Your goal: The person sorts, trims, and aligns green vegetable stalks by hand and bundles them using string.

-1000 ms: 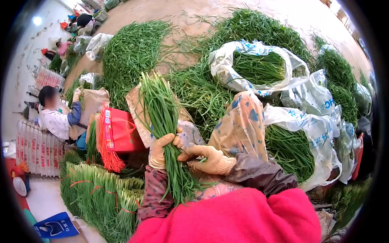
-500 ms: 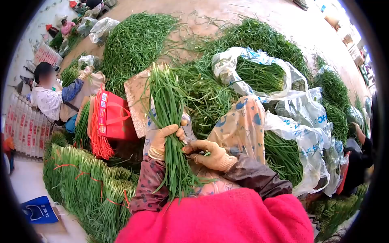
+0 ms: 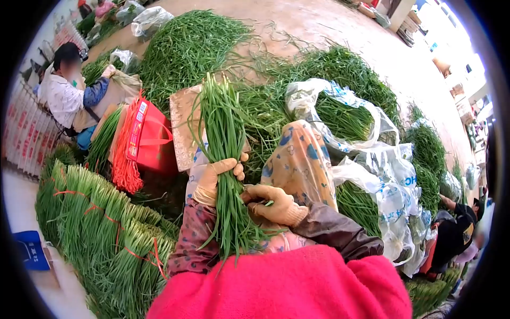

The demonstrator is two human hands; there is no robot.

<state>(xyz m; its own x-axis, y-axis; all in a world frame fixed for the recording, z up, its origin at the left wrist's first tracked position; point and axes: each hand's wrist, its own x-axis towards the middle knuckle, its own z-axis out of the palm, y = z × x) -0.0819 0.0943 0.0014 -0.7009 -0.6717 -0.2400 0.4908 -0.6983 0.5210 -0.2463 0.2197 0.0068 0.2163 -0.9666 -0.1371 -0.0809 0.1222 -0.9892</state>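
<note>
My left hand (image 3: pixel 214 179), in a pale glove, is wrapped round a thick bunch of garlic chives (image 3: pixel 222 119). The bunch stands lengthwise before me, pale cut ends pointing away and leaf tips hanging toward my lap. My right hand (image 3: pixel 277 204), gloved too, is curled closed against the bunch's right side, just below the left hand. A bit of green leaf shows between its fingers; the fingertips are partly hidden. Under the bunch's far end lies a patterned board (image 3: pixel 183 127). A plastic apron (image 3: pixel 300 157) covers my knees.
Left stands a red bag (image 3: pixel 154 141) with red ties (image 3: pixel 126 165) hanging over it. Tied chive bundles (image 3: pixel 101 223) lie at lower left. Loose chives (image 3: pixel 191 48) are heaped ahead; plastic bags (image 3: pixel 366 141) of chives sit right. Co-workers sit at left (image 3: pixel 66 93) and far right (image 3: pixel 457 234).
The camera view has shifted slightly, so the surroundings appear moved. Both hands keep nearly the same place on the bunch; the right hand's fingers have moved slightly.
</note>
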